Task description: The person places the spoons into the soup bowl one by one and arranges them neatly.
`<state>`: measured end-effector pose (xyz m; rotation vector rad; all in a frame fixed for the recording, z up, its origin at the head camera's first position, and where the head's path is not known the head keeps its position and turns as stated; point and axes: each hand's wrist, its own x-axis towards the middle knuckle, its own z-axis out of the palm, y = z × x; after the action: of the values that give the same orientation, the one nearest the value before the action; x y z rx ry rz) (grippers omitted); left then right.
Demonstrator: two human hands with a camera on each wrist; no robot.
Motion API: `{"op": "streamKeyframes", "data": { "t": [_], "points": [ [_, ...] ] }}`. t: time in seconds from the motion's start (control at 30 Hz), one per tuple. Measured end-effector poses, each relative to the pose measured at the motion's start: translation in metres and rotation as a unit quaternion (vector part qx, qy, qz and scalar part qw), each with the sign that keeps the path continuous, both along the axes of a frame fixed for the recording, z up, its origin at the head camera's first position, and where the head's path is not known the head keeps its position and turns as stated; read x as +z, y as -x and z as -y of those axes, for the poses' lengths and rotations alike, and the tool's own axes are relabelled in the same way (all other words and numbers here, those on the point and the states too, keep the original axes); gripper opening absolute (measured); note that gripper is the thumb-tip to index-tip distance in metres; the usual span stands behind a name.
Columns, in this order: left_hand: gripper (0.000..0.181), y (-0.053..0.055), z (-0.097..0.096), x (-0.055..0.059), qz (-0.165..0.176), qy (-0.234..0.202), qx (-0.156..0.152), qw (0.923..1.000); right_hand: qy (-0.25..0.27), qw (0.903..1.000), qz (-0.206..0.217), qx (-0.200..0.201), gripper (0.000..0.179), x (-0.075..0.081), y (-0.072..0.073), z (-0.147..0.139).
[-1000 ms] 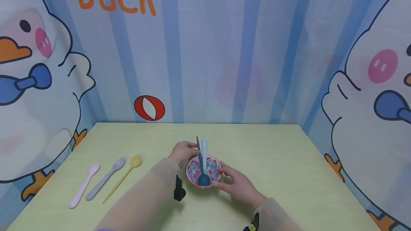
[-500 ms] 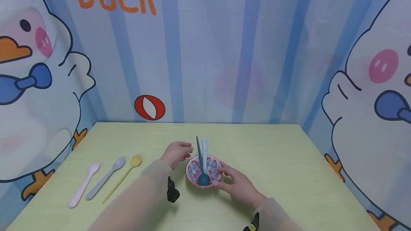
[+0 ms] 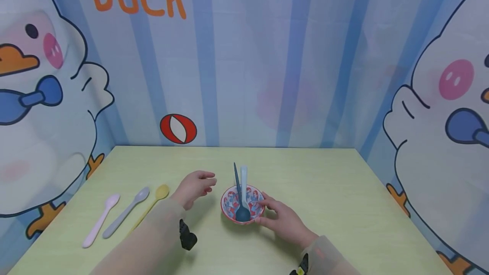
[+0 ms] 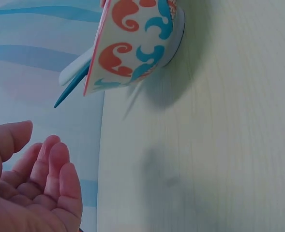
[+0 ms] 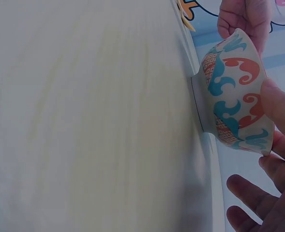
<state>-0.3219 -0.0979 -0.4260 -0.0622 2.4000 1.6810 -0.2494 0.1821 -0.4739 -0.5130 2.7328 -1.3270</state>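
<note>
A small patterned bowl (image 3: 228, 205) with a red rim stands on the table. My right hand (image 3: 286, 220) pinches its right rim between thumb and fingers; the thumb (image 5: 279, 107) shows against the wall in the right wrist view. Inside the bowl lean a dark blue spoon (image 3: 243, 214), head down, and a pale utensil (image 3: 243, 178), whose lower end is partly hidden by that spoon. To the left of the bowl, my left hand (image 3: 193, 189) hovers over the table with loosely bent fingers. It holds nothing, and the left wrist view shows a gap between it and the bowl.
On the table's left side lie a pink spoon (image 3: 101, 221), a grey-purple spoon (image 3: 126, 212) and a yellow spoon (image 3: 162, 191), its handle partly behind my left forearm. A curtain (image 3: 244, 75) with duck prints stands behind the table (image 3: 317, 181).
My left hand has let go of the dark blue spoon's handle and moved left, away from the bowl. The right hand and bowl have stayed in place.
</note>
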Motion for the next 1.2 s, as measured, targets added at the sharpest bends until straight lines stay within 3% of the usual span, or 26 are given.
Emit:
{"op": "streamKeyframes", "data": {
  "t": [0.4,0.6,0.93,1.2],
  "points": [
    [0.042,-0.021,0.025,0.002,-0.028,0.05,-0.012,0.9983,0.001,1.0,0.001,0.007,0.054,-0.001,0.001,0.0],
    [0.045,-0.029,0.039,0.006,-0.031,0.054,-0.003,0.9981,0.001,1.0,0.005,0.004,0.054,0.0,0.001,0.0],
    [0.05,-0.042,0.064,0.002,-0.035,0.069,0.01,0.997,0.003,1.0,0.007,0.001,0.053,0.001,-0.001,0.0],
    [0.057,-0.051,0.09,0.0,-0.017,0.068,0.018,0.9974,0.007,0.9999,0.007,-0.001,0.05,0.001,-0.002,0.0]
  ]
}}
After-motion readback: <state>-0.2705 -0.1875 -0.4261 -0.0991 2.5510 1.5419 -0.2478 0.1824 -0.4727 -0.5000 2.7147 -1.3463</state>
